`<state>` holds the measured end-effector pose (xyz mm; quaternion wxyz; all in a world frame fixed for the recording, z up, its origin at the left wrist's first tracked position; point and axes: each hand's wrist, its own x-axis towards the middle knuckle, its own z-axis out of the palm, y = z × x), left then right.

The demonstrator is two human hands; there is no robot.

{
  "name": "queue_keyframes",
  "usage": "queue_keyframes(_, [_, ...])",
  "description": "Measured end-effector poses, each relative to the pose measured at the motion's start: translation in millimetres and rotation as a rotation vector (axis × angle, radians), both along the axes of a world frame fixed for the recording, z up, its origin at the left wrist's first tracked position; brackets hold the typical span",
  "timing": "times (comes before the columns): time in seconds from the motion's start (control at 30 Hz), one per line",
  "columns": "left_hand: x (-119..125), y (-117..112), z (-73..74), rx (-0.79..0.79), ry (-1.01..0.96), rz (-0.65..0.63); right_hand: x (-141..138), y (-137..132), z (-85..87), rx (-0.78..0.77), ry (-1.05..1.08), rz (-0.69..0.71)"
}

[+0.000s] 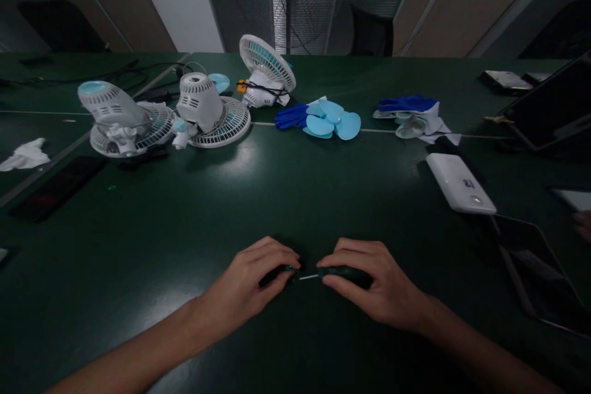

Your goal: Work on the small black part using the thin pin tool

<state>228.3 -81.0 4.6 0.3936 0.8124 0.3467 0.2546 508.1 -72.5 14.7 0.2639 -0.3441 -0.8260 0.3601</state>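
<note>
At the near middle of the dark green table (pixel 286 197), my right hand (pixel 369 280) is wrapped round the dark handle of a small screwdriver (pixel 344 272). Its thin metal shaft points left toward my other hand. My left hand (pixel 263 274) pinches a small dark piece (pixel 290 268) between thumb and fingers; its kind cannot be made out. The screwdriver's tip lies close to that piece, and whether they touch is not clear. My fingers cover much of the dark piece.
Beyond my hands stand partly dismantled white fans (pixel 201 101), a light blue fan blade (pixel 333 120) and blue gloves (pixel 290 117). At the right are a white box-shaped device (pixel 460 183), a tablet (pixel 540 271) and a dark screen (pixel 554 101). Part of another person's hand (pixel 584 225) shows at the right edge.
</note>
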Motion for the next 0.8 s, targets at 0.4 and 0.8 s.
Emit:
queue_keyframes(0.4, [-100.0,45.6,5.6,0.278,0.309,0.365,1.5,-1.1,0.9,-0.041,0.008,-0.023])
queue_keyframes(0.8, [-276.6,63.7,10.1,0.131,0.552,1.119,1.6,-0.7,-1.6,-0.047,-0.021,-0.022])
